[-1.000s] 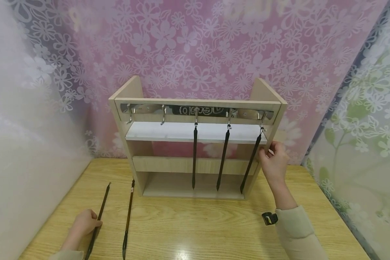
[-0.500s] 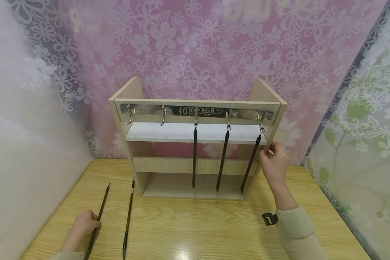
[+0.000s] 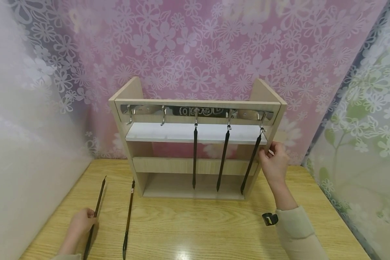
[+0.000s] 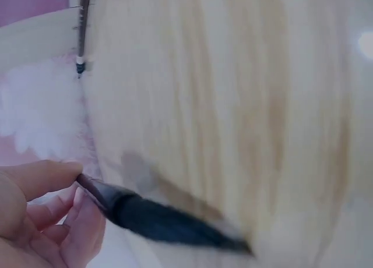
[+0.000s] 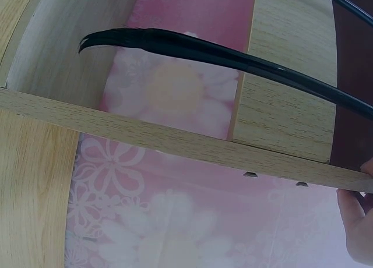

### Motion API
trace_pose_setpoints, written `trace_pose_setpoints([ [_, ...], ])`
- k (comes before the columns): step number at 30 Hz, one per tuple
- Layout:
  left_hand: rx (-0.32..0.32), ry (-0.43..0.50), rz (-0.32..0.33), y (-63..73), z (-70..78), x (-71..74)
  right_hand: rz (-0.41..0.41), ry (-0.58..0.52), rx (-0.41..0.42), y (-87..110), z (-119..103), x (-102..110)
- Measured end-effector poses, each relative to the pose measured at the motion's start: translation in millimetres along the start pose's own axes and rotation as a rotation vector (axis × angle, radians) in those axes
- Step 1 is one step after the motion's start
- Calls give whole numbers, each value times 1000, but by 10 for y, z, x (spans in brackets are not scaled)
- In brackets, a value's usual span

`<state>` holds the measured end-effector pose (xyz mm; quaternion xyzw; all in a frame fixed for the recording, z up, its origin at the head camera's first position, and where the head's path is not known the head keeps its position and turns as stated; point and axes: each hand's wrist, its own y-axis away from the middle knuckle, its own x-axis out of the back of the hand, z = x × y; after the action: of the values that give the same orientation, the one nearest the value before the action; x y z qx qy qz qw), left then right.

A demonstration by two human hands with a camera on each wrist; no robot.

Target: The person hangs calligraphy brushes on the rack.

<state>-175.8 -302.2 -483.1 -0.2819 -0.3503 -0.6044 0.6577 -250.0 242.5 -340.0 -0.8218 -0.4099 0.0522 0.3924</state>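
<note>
My left hand (image 3: 81,223) pinches a dark calligraphy brush (image 3: 99,198) by its handle, at the left of the table. In the left wrist view the thumb and fingers hold the brush (image 4: 163,221) near its dark bristles, with its shadow beside it. A second brush (image 3: 129,213) lies on the table just to the right. Over at the wooden shelf (image 3: 198,165), my right hand (image 3: 274,162) grips the edge of the right side panel. Three brushes hang bristles down from the shelf's hooks, the rightmost brush (image 3: 251,164) closest to that hand. Some right fingers are hidden behind the panel.
A shiny hook rail (image 3: 201,111) runs across the shelf's upper front; its two left hooks carry nothing. A white board (image 3: 178,131) sits below it. Flowered sheets (image 3: 195,43) enclose the wooden table (image 3: 188,224) at the back and sides.
My left hand has shifted slightly left with the brush, whose handle end has swung left and up in the view. The right hand and the hanging brushes stay in place.
</note>
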Motion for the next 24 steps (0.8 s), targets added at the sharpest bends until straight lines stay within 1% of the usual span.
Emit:
trace_pose_setpoints([
  [4, -33, 36, 72, 1, 75, 29, 0, -1, -4, -1, 19, -3],
  [8, -69, 96, 142, 30, 172, 41, 2, -4, 0, -4, 30, -8],
  [10, -76, 122, 178, 54, 233, 40, 1, -7, 3, -4, 25, -10],
  [12, -96, 150, 237, 72, 309, 33, 0, -7, 6, -3, 25, -10],
  [17, -177, 209, 385, 126, 524, 10, 7, -5, 16, -2, 20, -12],
  [20, -184, 260, 429, 156, 638, 7, 11, -1, 19, -2, 22, -13],
  [23, -189, 331, 467, 170, 748, -4, 12, -7, 13, -3, 27, -14],
  [24, -203, 357, 482, 172, 784, -11, 12, -11, 9, -3, 26, -13],
])
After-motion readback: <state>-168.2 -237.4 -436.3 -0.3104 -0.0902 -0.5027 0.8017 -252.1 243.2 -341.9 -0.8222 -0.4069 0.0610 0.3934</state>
